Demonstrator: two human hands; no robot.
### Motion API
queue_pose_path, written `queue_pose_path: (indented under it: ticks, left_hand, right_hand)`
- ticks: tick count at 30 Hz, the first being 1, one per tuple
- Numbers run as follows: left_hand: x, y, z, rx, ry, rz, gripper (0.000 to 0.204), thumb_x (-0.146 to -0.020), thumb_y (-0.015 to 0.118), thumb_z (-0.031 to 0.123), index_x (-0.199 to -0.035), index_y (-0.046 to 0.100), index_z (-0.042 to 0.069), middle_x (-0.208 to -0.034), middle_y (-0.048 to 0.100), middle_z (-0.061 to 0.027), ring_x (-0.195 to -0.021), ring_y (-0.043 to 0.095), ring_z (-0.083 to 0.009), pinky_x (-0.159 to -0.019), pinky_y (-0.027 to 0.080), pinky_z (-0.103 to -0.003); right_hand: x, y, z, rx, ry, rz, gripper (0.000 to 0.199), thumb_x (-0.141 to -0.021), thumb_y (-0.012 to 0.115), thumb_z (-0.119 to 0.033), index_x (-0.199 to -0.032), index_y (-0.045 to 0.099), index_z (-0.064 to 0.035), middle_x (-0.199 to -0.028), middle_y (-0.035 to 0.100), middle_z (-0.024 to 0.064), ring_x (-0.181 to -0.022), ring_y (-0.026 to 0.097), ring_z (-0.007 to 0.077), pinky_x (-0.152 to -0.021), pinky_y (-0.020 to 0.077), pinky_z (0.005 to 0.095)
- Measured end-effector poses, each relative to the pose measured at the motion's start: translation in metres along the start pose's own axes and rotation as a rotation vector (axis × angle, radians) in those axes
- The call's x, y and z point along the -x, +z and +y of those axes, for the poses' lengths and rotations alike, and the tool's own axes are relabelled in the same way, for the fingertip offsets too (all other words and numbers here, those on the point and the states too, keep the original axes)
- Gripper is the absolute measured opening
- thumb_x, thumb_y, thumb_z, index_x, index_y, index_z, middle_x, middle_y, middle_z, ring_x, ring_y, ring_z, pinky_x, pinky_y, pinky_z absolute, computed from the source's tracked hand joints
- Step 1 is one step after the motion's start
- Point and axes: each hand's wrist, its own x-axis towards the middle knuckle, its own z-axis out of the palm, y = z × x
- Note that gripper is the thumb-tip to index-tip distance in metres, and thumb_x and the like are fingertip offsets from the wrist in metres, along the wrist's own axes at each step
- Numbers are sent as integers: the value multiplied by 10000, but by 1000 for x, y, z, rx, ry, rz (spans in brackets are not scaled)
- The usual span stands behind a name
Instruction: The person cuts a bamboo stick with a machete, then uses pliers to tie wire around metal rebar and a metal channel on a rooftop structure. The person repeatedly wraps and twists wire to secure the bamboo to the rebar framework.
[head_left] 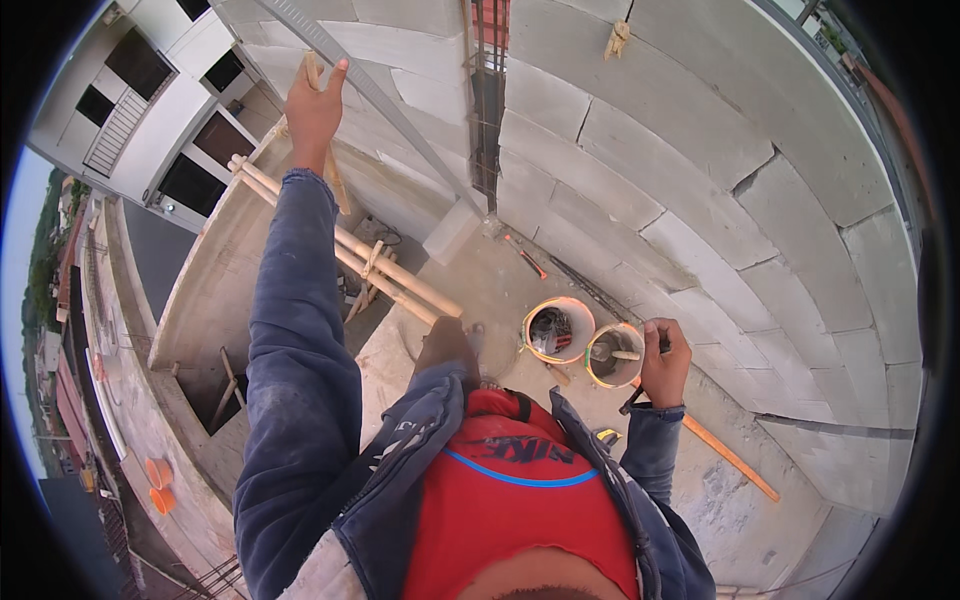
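Note:
My left hand [315,110] is raised at the upper left, closed around an upright bamboo pole [338,185] whose top end shows above the fingers. My right hand [665,362] is curled in a fist at the right, beside a bucket [638,372] with grey mortar and a trowel [625,355] in it. What the right fingers hold, if anything, is hidden. Behind that wrist runs a long orange handle [735,462], slanting over the floor. To the left of the mortar bucket stands another bucket [528,335] with dark tools inside.
A light block wall [690,190] curves along the right, with upright rebar [487,110] in a gap. A long metal straightedge [370,90] leans down to a loose block [452,232]. Lashed bamboo poles [400,275] cross at the left. A red-handled hammer [532,262] lies on the floor.

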Motion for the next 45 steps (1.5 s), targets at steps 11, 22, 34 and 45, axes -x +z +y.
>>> queue_pose_path:
  ticks: [11,22,34,45]
  left_hand:
    - [-68,130,46,308,112,-132,369,-1033,692,339,-1266,655,56,-958,764,-172,-910,752,-382,-818,567,-455]
    - [-122,223,51,460,147,-302,374,-1025,677,280,-1292,625,24,-984,748,-240,-922,738,-440,-802,566,-492]
    - [-130,278,62,503,193,-277,406,-995,712,254,-1311,640,10,-1038,740,-266,-953,732,-465,-821,578,-502]
    - [-130,297,69,337,159,-200,392,-980,751,217,-1264,622,-21,-972,748,-218,-891,757,-373,-792,574,-432]
  right_hand:
    - [-81,54,-21,159,143,79,183,-1043,686,-171,-996,698,5,-804,729,107,-741,670,150,-701,532,333]
    - [-211,-19,-196,94,-128,338,171,-1051,705,-147,-983,667,4,-758,575,-20,-711,467,59,-636,395,256]
    - [-298,-115,-280,282,-391,685,109,-1037,643,-83,-1001,625,18,-907,626,77,-798,528,152,-746,434,314]
    - [-453,-196,-219,569,-477,746,126,-1064,606,-122,-1045,589,1,-943,591,120,-840,564,263,-774,453,355]
